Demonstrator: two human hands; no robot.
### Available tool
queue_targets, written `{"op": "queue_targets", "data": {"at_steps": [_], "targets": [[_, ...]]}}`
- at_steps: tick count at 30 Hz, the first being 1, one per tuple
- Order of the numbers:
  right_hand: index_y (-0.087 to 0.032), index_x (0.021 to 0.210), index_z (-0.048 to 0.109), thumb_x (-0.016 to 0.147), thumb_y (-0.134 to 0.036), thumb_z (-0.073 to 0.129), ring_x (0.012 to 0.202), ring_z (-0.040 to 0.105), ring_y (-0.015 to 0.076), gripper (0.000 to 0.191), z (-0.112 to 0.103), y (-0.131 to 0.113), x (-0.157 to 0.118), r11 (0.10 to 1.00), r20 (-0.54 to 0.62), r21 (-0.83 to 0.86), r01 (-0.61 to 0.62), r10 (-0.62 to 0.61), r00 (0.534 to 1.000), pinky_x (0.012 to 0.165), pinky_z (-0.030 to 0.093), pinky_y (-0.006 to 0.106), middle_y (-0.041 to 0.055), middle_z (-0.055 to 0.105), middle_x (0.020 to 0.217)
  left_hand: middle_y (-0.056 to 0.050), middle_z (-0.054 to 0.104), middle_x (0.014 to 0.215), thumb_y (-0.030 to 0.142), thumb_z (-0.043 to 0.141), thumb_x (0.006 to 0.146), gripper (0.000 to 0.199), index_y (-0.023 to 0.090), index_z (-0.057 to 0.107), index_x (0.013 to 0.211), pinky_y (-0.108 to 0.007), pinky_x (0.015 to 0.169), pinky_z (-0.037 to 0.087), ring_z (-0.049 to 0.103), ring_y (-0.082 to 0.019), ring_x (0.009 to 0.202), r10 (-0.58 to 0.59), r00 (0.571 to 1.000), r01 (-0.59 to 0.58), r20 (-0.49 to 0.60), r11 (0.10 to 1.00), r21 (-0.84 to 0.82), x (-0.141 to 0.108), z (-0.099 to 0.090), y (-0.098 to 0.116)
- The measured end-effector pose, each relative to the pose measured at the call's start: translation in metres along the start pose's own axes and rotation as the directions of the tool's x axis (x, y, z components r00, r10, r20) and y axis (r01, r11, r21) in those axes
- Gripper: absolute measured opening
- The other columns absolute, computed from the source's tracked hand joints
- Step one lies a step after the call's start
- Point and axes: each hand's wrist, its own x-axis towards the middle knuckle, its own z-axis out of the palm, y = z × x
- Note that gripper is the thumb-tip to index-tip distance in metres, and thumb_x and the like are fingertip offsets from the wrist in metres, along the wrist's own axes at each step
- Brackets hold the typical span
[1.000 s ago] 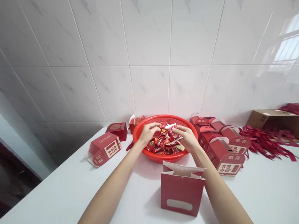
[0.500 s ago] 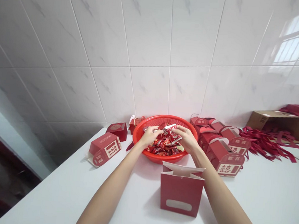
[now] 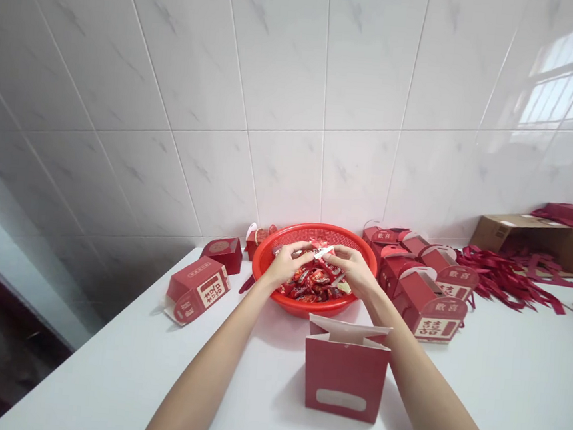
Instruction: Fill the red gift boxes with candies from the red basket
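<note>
A red plastic basket (image 3: 314, 308) stands against the wall, filled with red-wrapped candies (image 3: 318, 281). Over its left part my left hand (image 3: 288, 267) has curled fingers close to the thumb; what they hold is too small to make out. My right hand (image 3: 355, 271) grips a red-and-white candy packet (image 3: 323, 252) above the heap, its fingertips close to the left ones. Between my forearms, nearer to me, an upright red paper box (image 3: 345, 374) has its top flaps raised and unfastened.
Several closed red gift boxes (image 3: 426, 311) are grouped right of the basket. Two more red boxes, one tipped over (image 3: 199, 291), lie at the left table edge. Dark red ribbons (image 3: 496, 277) spread before an open cardboard carton (image 3: 521, 225). A tiled wall (image 3: 280, 168) bounds the back.
My hands have come closer together over the candies, and the packet in my right hand has turned and shifted slightly left. The box in front stays in place.
</note>
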Motion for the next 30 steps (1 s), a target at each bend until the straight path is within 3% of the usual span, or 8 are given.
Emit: {"op": "queue_targets", "data": {"at_steps": [4, 8, 14, 18, 21, 25, 28, 30], "targets": [[-0.019, 0.076, 0.072, 0.063, -0.035, 0.081, 0.059, 0.065, 0.0175, 0.023, -0.002, 0.002, 0.003, 0.999, -0.029, 0.038, 0.008, -0.007, 1.000, 0.050, 0.053, 0.028, 0.0025, 0.072, 0.070, -0.010, 0.069, 0.121, 0.034, 0.076, 0.074, 0.040, 0.018, 0.071, 0.110, -0.039, 0.103, 0.047, 0.062, -0.026, 0.116, 0.030, 0.998, -0.030, -0.062, 1.000, 0.009, 0.002, -0.003, -0.007], [-0.019, 0.076, 0.071, 0.064, -0.036, 0.081, 0.054, 0.062, 0.0164, 0.023, -0.004, 0.002, 0.006, 0.998, -0.043, 0.058, -0.002, 0.005, 0.999, 0.045, 0.050, 0.027, 0.0017, 0.069, 0.065, -0.010, 0.067, 0.123, 0.032, 0.077, 0.073, 0.052, 0.019, 0.064, 0.121, -0.038, 0.099, 0.051, 0.062, -0.024, 0.113, 0.038, 0.991, -0.036, -0.127, 0.999, 0.021, 0.003, -0.005, -0.011], [-0.020, 0.077, 0.070, 0.061, -0.035, 0.084, 0.053, 0.061, 0.0160, 0.025, -0.003, 0.000, 0.004, 0.996, -0.049, 0.088, 0.002, 0.003, 0.999, 0.043, 0.049, 0.026, 0.0008, 0.070, 0.066, -0.008, 0.068, 0.108, 0.034, 0.080, 0.071, 0.062, 0.018, 0.058, 0.128, -0.036, 0.093, 0.054, 0.066, -0.023, 0.104, 0.011, 1.000, -0.011, -0.029, 1.000, -0.001, 0.000, -0.004, -0.010], [-0.019, 0.075, 0.071, 0.057, -0.035, 0.087, 0.055, 0.062, 0.0159, 0.029, -0.001, -0.002, 0.002, 0.993, -0.035, 0.115, 0.001, 0.003, 0.999, 0.046, 0.050, 0.026, 0.0011, 0.070, 0.067, -0.009, 0.068, 0.114, 0.031, 0.081, 0.068, 0.067, 0.020, 0.056, 0.129, -0.038, 0.098, 0.051, 0.062, -0.025, 0.116, -0.007, 1.000, 0.006, -0.009, 0.999, -0.046, -0.001, -0.004, -0.009], [-0.017, 0.074, 0.070, 0.052, -0.036, 0.089, 0.056, 0.063, 0.0160, 0.034, -0.001, -0.002, 0.002, 0.989, -0.038, 0.148, 0.009, -0.003, 0.999, 0.051, 0.051, 0.027, 0.0013, 0.071, 0.067, -0.010, 0.066, 0.121, 0.029, 0.079, 0.070, 0.063, 0.020, 0.057, 0.128, -0.038, 0.100, 0.050, 0.060, -0.026, 0.120, 0.010, 0.999, -0.010, -0.036, 1.000, -0.002, -0.001, -0.001, -0.005], [-0.017, 0.073, 0.070, 0.048, -0.037, 0.091, 0.057, 0.063, 0.0146, 0.038, -0.004, -0.005, 0.004, 0.979, -0.082, 0.196, 0.049, -0.034, 0.996, 0.055, 0.050, 0.026, -0.0002, 0.071, 0.066, -0.011, 0.066, 0.122, 0.028, 0.076, 0.072, 0.053, 0.019, 0.060, 0.121, -0.038, 0.098, 0.052, 0.065, -0.024, 0.108, 0.058, 0.988, -0.052, -0.142, 0.998, 0.039, -0.006, 0.006, 0.006], [-0.017, 0.072, 0.070, 0.046, -0.038, 0.092, 0.055, 0.061, 0.0127, 0.040, -0.008, -0.007, 0.005, 0.971, -0.121, 0.227, 0.077, -0.050, 0.991, 0.053, 0.048, 0.024, -0.0012, 0.071, 0.066, -0.011, 0.067, 0.118, 0.032, 0.073, 0.076, 0.039, 0.018, 0.064, 0.111, -0.038, 0.095, 0.052, 0.067, -0.023, 0.102, 0.113, 0.963, -0.121, -0.245, 0.992, -0.020, -0.024, 0.011, 0.024], [-0.017, 0.072, 0.070, 0.045, -0.039, 0.092, 0.053, 0.060, 0.0124, 0.040, -0.009, -0.008, 0.006, 0.965, -0.144, 0.245, 0.088, -0.053, 0.988, 0.051, 0.047, 0.024, -0.0016, 0.070, 0.063, -0.010, 0.068, 0.111, 0.035, 0.069, 0.081, 0.026, 0.018, 0.067, 0.101, -0.038, 0.094, 0.052, 0.065, -0.024, 0.103, 0.175, 0.965, -0.185, -0.194, 0.982, -0.035, -0.043, 0.013, 0.042]]}}
